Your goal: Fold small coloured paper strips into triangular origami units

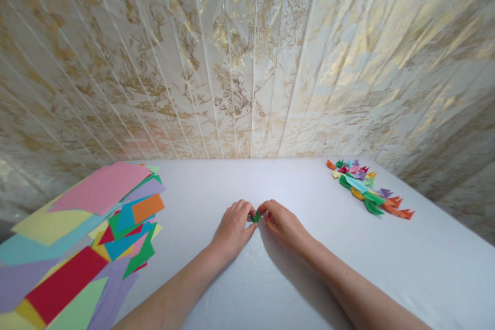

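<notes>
White-and-gold patterned curtain (232, 62) behind the white bench (216, 180) | small folded green paper piece (255, 217) at bench's middle, pinched in left hand's (235, 224) fingertips | right hand (284, 224) beside it, fingers bent, grip cannot be told | left of piece: overlapping multicoloured paper sheets (65, 278) | right, farther back: colourful folded-paper figures (358, 184)

Yeah so I can't make out any readable text, labels, brands, numbers or signs here, not on the colored paper (104, 188), not on the desk (216, 180), not on the patterned curtain (232, 62) either.
</notes>
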`<action>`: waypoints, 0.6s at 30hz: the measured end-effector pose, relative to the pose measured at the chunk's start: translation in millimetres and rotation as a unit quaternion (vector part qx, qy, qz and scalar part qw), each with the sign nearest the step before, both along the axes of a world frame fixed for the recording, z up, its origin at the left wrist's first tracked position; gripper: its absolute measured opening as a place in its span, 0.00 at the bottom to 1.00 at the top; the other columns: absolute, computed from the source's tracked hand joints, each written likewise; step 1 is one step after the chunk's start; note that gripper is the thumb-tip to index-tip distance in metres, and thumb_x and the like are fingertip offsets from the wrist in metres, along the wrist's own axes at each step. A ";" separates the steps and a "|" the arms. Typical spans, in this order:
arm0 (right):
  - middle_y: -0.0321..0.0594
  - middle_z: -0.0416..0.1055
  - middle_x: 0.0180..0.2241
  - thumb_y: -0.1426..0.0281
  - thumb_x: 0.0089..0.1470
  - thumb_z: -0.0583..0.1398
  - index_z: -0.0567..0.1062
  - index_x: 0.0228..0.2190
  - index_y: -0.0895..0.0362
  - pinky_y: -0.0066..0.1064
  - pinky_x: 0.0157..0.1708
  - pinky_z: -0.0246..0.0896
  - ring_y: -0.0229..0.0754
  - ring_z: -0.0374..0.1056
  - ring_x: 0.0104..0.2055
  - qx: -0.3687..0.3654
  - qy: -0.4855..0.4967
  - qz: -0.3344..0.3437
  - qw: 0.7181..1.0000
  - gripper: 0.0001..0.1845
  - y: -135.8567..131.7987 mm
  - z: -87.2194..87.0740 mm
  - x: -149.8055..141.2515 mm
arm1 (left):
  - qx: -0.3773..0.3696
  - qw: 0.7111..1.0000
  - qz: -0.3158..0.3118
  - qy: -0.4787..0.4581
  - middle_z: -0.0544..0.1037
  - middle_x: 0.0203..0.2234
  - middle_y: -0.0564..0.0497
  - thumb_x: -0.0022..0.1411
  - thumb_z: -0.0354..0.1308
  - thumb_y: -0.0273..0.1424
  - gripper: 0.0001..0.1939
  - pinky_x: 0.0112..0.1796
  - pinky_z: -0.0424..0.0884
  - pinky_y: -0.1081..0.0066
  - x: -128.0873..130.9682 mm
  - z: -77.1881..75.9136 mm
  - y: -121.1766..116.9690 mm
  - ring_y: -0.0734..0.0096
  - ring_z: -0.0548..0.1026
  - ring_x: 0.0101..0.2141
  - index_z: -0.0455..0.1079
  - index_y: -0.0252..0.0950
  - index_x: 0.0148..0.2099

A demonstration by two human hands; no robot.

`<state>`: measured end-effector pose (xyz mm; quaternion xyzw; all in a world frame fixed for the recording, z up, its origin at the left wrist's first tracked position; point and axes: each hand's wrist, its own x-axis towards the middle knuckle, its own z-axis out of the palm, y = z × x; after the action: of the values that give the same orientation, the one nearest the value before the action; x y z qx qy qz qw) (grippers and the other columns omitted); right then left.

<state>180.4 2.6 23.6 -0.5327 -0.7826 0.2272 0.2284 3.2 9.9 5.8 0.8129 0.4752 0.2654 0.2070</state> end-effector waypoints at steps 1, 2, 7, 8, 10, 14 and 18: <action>0.39 0.71 0.37 0.82 0.51 0.52 0.74 0.38 0.55 0.27 0.38 0.58 0.38 0.68 0.37 -0.001 0.007 0.000 1.000 0.17 0.2 -1.0 0.0 | -0.003 1.000 0.000 -0.005 0.72 0.37 0.53 0.56 0.58 0.24 0.08 0.43 0.64 0.64 0.2 0.3 -0.4 0.64 0.69 0.41 0.64 0.40 0.37; 0.38 0.71 0.36 0.82 0.51 0.52 0.74 0.37 0.55 0.27 0.37 0.58 0.38 0.67 0.36 -0.001 0.013 0.000 1.000 0.17 0.4 -2.1 0.0 | -0.006 1.000 -0.002 -0.009 0.72 0.37 0.52 0.56 0.58 0.24 0.08 0.43 0.64 0.64 0.4 0.5 -0.7 0.64 0.69 0.41 0.64 0.40 0.37; 0.37 0.68 0.35 0.83 0.48 0.53 0.74 0.36 0.55 0.26 0.35 0.56 0.36 0.65 0.34 -0.002 0.048 0.002 0.999 0.17 1.3 -7.5 0.2 | -0.010 1.000 -0.005 -0.026 0.72 0.37 0.52 0.56 0.57 0.23 0.08 0.43 0.64 0.64 1.3 -0.2 -0.3 0.64 0.69 0.40 0.64 0.40 0.38; 0.36 0.68 0.35 0.83 0.47 0.53 0.73 0.35 0.55 0.26 0.35 0.56 0.36 0.65 0.34 -0.002 0.057 0.002 0.998 0.17 1.4 -8.0 0.2 | -0.010 1.000 -0.006 -0.028 0.71 0.37 0.52 0.56 0.57 0.23 0.08 0.42 0.64 0.64 1.5 -0.4 0.0 0.64 0.69 0.40 0.64 0.40 0.38; 0.36 0.67 0.34 0.84 0.47 0.53 0.73 0.33 0.56 0.26 0.35 0.56 0.36 0.65 0.34 -0.002 0.069 0.004 0.998 0.15 1.8 -8.4 0.0 | -0.012 0.999 -0.009 -0.030 0.71 0.37 0.52 0.56 0.57 0.23 0.08 0.42 0.65 0.64 1.8 -0.6 0.4 0.64 0.69 0.39 0.64 0.39 0.38; 0.34 0.65 0.31 0.84 0.46 0.54 0.70 0.30 0.56 0.25 0.34 0.55 0.35 0.63 0.33 0.002 0.081 0.000 0.997 0.13 2.2 -8.3 -1.1 | -0.015 0.999 -0.016 -0.032 0.72 0.37 0.51 0.57 0.56 0.23 0.07 0.42 0.65 0.64 2.0 -0.8 0.6 0.64 0.69 0.40 0.64 0.39 0.38; 0.33 0.65 0.29 0.82 0.46 0.55 0.69 0.28 0.56 0.25 0.32 0.53 0.35 0.61 0.30 0.003 0.076 0.001 0.997 0.10 1.6 -7.9 -2.4 | -0.013 0.999 -0.018 -0.036 0.73 0.36 0.51 0.57 0.55 0.24 0.06 0.43 0.65 0.63 1.9 0.1 0.2 0.63 0.69 0.40 0.65 0.39 0.38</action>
<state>177.9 4.2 15.7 -0.5123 -0.7643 0.2648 0.2884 5.1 10.1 5.8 0.8087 0.4558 0.2847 0.2393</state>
